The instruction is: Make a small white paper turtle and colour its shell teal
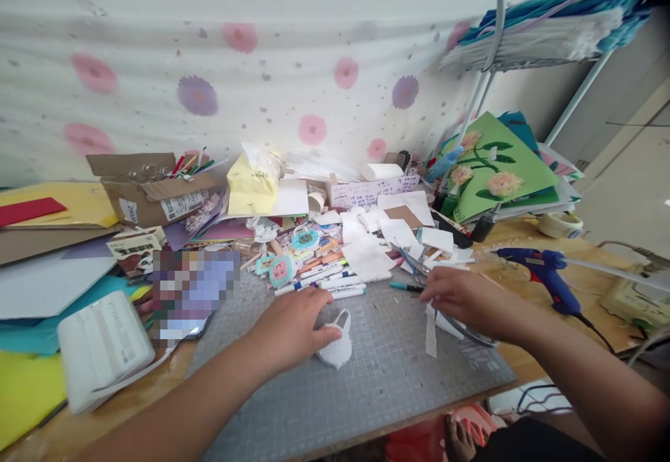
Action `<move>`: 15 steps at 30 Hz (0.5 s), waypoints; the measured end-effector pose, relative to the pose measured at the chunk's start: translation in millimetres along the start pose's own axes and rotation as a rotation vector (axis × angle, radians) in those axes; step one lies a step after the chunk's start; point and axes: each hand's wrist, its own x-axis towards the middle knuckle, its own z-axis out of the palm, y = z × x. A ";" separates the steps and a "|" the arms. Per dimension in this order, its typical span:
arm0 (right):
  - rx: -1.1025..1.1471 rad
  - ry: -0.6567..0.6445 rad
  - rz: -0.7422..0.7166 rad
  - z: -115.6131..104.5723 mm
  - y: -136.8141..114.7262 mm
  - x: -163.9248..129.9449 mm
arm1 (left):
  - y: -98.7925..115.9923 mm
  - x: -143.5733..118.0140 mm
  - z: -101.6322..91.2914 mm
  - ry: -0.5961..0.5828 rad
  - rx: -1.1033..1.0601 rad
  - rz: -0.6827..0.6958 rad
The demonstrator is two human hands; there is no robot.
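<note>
A small white heart-shaped textured piece point(336, 352) with a loop at its top lies on the grey cutting mat point(366, 392). My left hand point(296, 322) is beside it, fingers stretched and apart, the thumb touching its upper left edge. To the right, my right hand point(460, 298) hovers low with fingers bent and tips together; what they hold, if anything, is hidden. A narrow white strip point(430, 335) runs down from just under those fingertips. Near them lies a teal marker point(406, 287). Under the right wrist shows a dark curved object point(474, 336), partly covered.
White markers point(343, 290), paper scraps point(366, 258) and scissors point(411, 261) crowd the mat's back edge. A blue glue gun point(547, 273) lies right. At left are a white plastic pack point(105, 350), a phone point(199, 294) and a cardboard box point(157, 190).
</note>
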 end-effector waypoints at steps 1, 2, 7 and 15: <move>-0.006 -0.039 -0.033 0.6 -2.2 -3.7 | -1.1 0.0 2.6 -0.006 -0.030 -0.003; -0.021 -0.076 -0.059 1.8 -4.0 -6.8 | -2.3 -0.2 5.0 -0.008 -0.061 -0.007; -0.130 -0.149 -0.136 12.1 -5.9 -12.0 | -7.5 -1.2 13.3 -0.039 -0.181 -0.042; -0.066 -0.059 -0.185 16.0 -11.3 -9.9 | -12.4 -1.1 9.2 -0.016 -0.248 -0.099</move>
